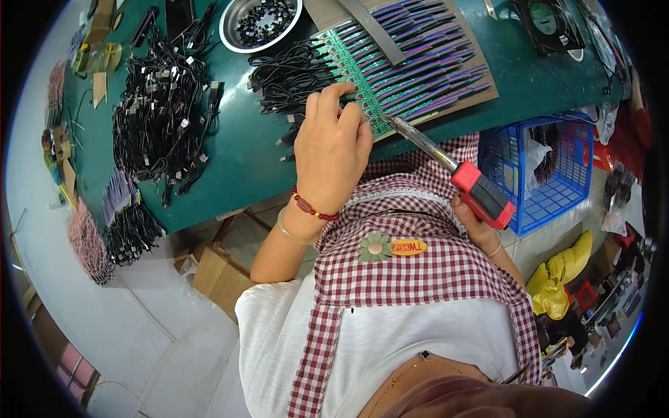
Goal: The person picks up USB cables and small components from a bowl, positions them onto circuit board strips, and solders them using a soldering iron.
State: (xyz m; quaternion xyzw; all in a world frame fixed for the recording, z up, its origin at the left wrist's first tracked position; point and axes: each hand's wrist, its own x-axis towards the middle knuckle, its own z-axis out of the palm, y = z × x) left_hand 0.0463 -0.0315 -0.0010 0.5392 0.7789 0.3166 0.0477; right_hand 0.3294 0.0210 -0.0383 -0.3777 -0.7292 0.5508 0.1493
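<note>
My right hand [476,224] is wrapped around the red-and-black handle of a soldering iron [446,161]. Its metal tip reaches the near end of a row of green circuit boards [362,87]. Over the same end, my left hand [331,143] is closed with bent fingers beside black USB cables [296,70]; what its fingertips pinch is hidden. Purple-and-black wires [432,59] run rightward from the boards across a wooden panel [486,97]. Lying across these wires is a flat grey metal bar [376,33].
A large heap of black USB cables [164,115] covers the left of the green table [240,167]. Behind it stands a metal bowl [230,35] of small dark parts. Below the table's right edge sits a blue plastic crate [519,181]. A black device [547,26] lies far right.
</note>
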